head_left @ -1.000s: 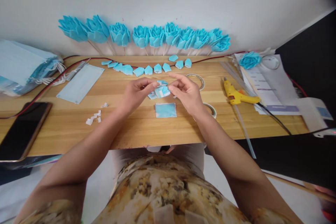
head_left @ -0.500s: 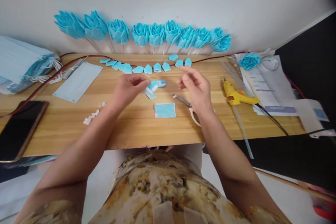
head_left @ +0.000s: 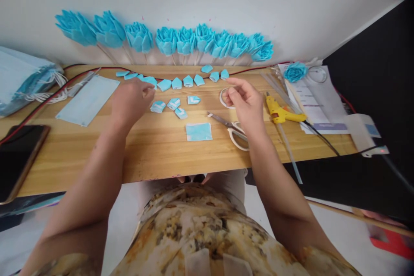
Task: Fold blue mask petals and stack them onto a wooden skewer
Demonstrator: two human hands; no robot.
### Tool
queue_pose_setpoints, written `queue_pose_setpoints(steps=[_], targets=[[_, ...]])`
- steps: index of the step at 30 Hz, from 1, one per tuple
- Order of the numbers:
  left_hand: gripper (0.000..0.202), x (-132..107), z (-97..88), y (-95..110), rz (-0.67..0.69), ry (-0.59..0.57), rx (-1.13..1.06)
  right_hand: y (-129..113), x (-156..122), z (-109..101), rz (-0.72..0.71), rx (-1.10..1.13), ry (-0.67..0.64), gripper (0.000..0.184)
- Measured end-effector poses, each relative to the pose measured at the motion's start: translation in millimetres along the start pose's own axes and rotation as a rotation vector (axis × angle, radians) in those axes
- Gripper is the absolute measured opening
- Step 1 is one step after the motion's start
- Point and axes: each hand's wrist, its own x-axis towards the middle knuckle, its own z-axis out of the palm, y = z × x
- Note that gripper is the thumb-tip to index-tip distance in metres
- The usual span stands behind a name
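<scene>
My left hand (head_left: 132, 97) hovers over the left of the wooden table (head_left: 155, 155), fingers curled in; whatever they hold, if anything, is hidden. Just right of it lie several folded blue petals with white strips (head_left: 158, 106). Behind these runs a row of blue pentagonal petals (head_left: 176, 83). At the right, my right hand (head_left: 248, 102) has its fingers curled through a white roll of tape (head_left: 222, 97), partly covered by the thumb and fingers. Below that hand are scissors (head_left: 238, 139) with white handles. A blue fabric rectangle (head_left: 198, 132) lies to their left.
Blue fabric flowers on sticks (head_left: 139, 37) lean along the wall. On the right are a yellow glue gun (head_left: 280, 111), papers (head_left: 326, 95) and one more blue flower (head_left: 295, 72). A face mask (head_left: 89, 100), stacked masks (head_left: 22, 79) and a phone (head_left: 22, 159) occupy the left.
My left hand has moved left, away from the petals with white strips, which now lie spread out. My right hand has shifted slightly right across the table, and the tape roll now shows.
</scene>
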Motion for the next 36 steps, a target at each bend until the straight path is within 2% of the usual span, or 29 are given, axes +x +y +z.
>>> queue_pose_setpoints(steps=[2,5,7,12,16,19,23,25,27,29,31,34,36], targets=[[0.031,-1.5,1.2,9.0,0.027,0.141,0.023,-11.3,-14.4,-7.6,-0.067,-0.212,-0.133,0.023],[0.023,-7.3,4.6,29.8,0.067,0.186,-0.147,-26.5,-39.6,-13.7,-0.161,-0.514,-0.364,0.015],[0.022,-13.3,9.4,43.0,0.077,0.137,-0.275,-31.9,-54.4,-12.5,-0.211,-0.654,-0.485,0.013],[0.020,-26.4,22.7,61.0,0.131,-0.031,-0.471,-32.1,-73.9,1.1,-0.423,-0.903,-0.611,0.009],[0.022,-29.4,22.0,65.2,0.083,-0.076,-0.572,-28.8,-73.5,8.7,-0.423,-1.026,-0.652,0.018],[0.023,-30.6,15.9,69.0,0.042,-0.165,-0.702,-26.4,-67.5,8.3,-0.318,-0.884,-0.629,0.020],[0.030,-35.6,7.7,75.5,0.039,-0.262,-0.878,-24.4,-55.6,4.7,0.018,-0.350,-0.457,0.008],[0.034,-38.6,4.9,78.8,0.016,-0.284,-0.914,-24.8,-50.3,5.2,0.178,-0.076,-0.373,0.012],[0.038,-41.0,3.7,81.8,-0.022,-0.307,-0.902,-26.6,-47.0,8.1,0.257,0.091,-0.312,0.017],[0.041,-42.2,4.7,84.3,-0.057,-0.331,-0.871,-29.4,-46.1,12.9,0.255,0.128,-0.258,0.016],[0.042,-42.6,8.7,85.5,-0.068,-0.356,-0.878,-32.8,-47.5,18.5,0.184,0.051,-0.200,0.012],[0.043,-43.0,19.7,84.7,-0.072,-0.436,-1.015,-37.6,-52.3,26.7,-0.022,-0.188,-0.159,0.008],[0.044,-43.2,27.9,82.9,-0.125,-0.474,-1.156,-40.3,-56.1,31.1,-0.146,-0.335,-0.187,0.012]])
